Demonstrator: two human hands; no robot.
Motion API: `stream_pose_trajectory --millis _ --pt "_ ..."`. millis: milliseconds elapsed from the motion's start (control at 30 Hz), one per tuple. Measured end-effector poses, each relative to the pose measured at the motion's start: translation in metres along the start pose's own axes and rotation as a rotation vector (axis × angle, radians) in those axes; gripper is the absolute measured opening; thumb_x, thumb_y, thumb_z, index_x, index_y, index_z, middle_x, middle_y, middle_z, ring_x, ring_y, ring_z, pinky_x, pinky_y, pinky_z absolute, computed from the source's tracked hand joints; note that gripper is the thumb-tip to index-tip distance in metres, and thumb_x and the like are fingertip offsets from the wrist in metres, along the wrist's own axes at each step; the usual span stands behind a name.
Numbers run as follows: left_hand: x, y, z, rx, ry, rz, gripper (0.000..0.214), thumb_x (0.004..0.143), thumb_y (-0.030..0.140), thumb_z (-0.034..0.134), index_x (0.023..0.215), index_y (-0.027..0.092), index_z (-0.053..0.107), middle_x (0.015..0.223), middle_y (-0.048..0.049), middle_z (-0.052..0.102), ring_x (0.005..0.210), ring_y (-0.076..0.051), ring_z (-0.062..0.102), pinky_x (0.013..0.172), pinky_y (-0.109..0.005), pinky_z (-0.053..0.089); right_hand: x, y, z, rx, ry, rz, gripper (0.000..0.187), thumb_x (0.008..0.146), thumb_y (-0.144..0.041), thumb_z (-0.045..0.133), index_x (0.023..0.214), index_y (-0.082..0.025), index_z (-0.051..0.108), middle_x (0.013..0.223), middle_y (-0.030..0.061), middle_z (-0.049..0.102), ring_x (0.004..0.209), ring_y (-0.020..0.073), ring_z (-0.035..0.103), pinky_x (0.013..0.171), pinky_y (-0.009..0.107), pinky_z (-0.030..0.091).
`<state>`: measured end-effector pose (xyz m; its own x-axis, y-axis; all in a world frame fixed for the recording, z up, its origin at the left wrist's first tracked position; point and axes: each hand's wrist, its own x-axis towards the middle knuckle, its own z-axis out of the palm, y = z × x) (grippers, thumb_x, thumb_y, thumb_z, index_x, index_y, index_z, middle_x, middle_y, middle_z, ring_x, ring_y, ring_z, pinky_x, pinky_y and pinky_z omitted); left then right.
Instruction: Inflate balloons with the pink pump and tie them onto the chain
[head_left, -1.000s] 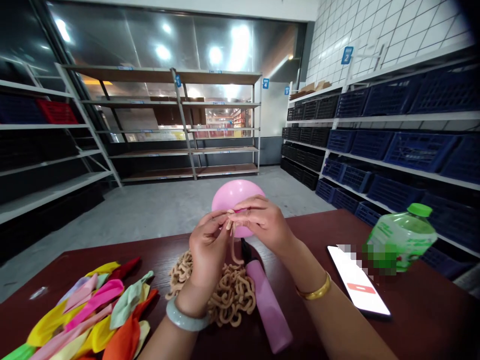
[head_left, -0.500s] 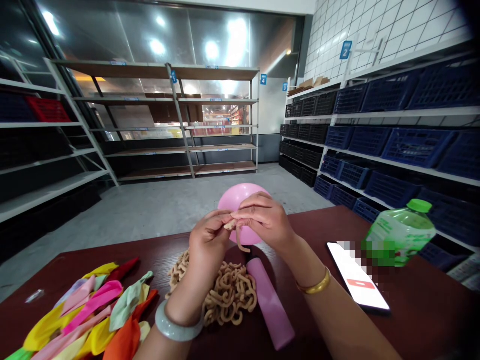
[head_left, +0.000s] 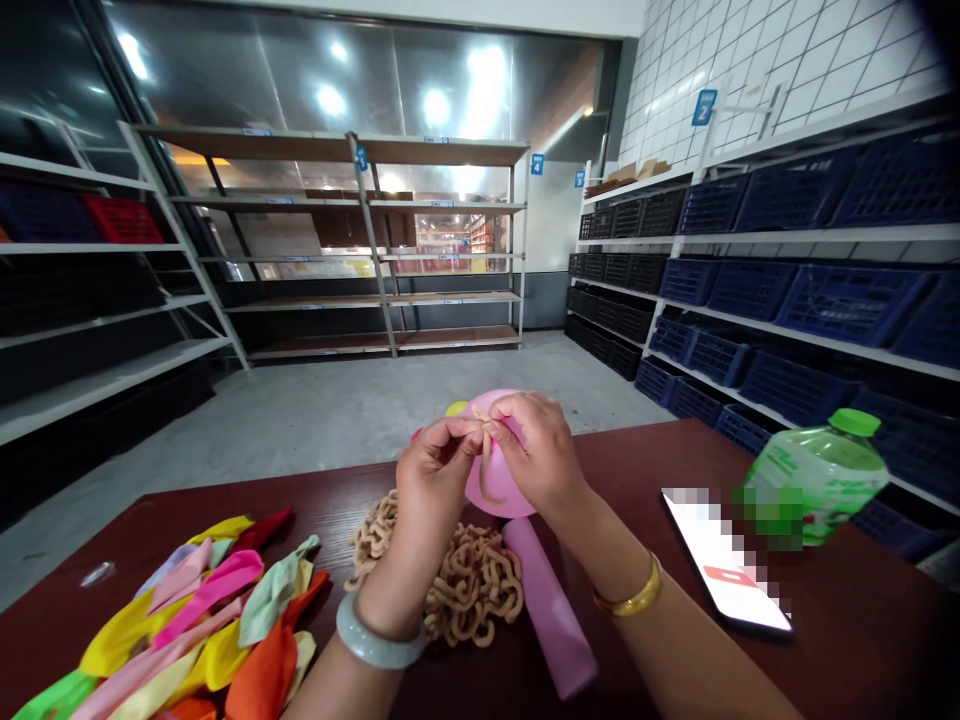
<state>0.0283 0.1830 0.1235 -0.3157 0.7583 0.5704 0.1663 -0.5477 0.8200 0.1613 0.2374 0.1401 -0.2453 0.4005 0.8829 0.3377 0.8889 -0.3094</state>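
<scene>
My left hand (head_left: 436,470) and my right hand (head_left: 541,455) meet over the table, fingertips pinched together on a tan rubber band (head_left: 487,465). One end of the band hangs down between them. Right behind the fingers is an inflated pink balloon (head_left: 495,492); whether its neck is in my fingers is hidden. Beneath my left forearm lies a pile of curled tan bands (head_left: 474,590). A pink tube-shaped thing, perhaps a balloon pump (head_left: 551,610), rests on the table between my forearms.
Uninflated coloured balloons (head_left: 202,610) lie spread at the left of the dark red table (head_left: 630,460). On the right are a lit phone (head_left: 720,570) and a green-capped bottle (head_left: 821,475). Shelves with blue crates (head_left: 847,300) line the right wall. Bits of yellow (head_left: 456,408) show behind the balloon.
My fingertips have shifted on the band, and its hanging end is straighter. The pink balloon sits slightly lower, with yellow and red showing behind it. The whole view has shifted a little.
</scene>
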Motion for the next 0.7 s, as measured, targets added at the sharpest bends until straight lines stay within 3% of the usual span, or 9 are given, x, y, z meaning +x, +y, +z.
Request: stream_pose_trajectory --millis 67,200,400,700 --pt "-0.0007 0.0006 0.0029 -0.096 0.023 -0.026 0.014 0.081 0.025 0.072 0.094 0.018 0.069 0.087 -0.0039 0.072 0.081 -0.015 0.066 0.078 -0.028 0.052 -0.0008 -0.0014 0.0002 -0.008 0.012 0.015 0.01 0.093 -0.025 0.057 0.083 -0.022 0.058 0.085 0.0032 0.069 0.085 0.0217 0.061 0.082 0.038 0.042" --pt "0.0005 0.0006 0.0056 -0.249 0.056 -0.063 0.046 0.076 0.019 0.077 0.117 0.023 0.056 0.081 0.0006 0.071 0.074 -0.012 0.067 0.074 -0.025 0.054 -0.0008 -0.0007 0.0007 0.008 0.018 0.043 0.01 0.091 -0.023 0.059 0.081 -0.022 0.057 0.082 0.0024 0.068 0.083 0.0214 0.061 0.08 0.036 0.043" --pt "0.0018 -0.0003 0.0058 -0.27 0.03 -0.084 0.032 0.076 0.018 0.076 0.102 0.018 0.059 0.076 0.0009 0.07 0.07 -0.011 0.066 0.072 -0.024 0.054 0.0021 0.0004 -0.0016 0.001 0.031 -0.017 0.012 0.088 -0.019 0.061 0.077 -0.022 0.057 0.077 0.0032 0.067 0.081 0.0223 0.06 0.078 0.037 0.045" --pt "0.0033 0.0036 0.0036 -0.237 -0.044 -0.075 0.029 0.075 0.019 0.078 0.099 0.018 0.063 0.079 -0.0006 0.07 0.074 -0.012 0.066 0.071 -0.023 0.053 0.0039 0.0007 -0.0051 0.066 0.021 -0.011 0.014 0.087 -0.016 0.062 0.075 -0.023 0.062 0.077 0.0015 0.07 0.08 0.0213 0.061 0.079 0.037 0.046"
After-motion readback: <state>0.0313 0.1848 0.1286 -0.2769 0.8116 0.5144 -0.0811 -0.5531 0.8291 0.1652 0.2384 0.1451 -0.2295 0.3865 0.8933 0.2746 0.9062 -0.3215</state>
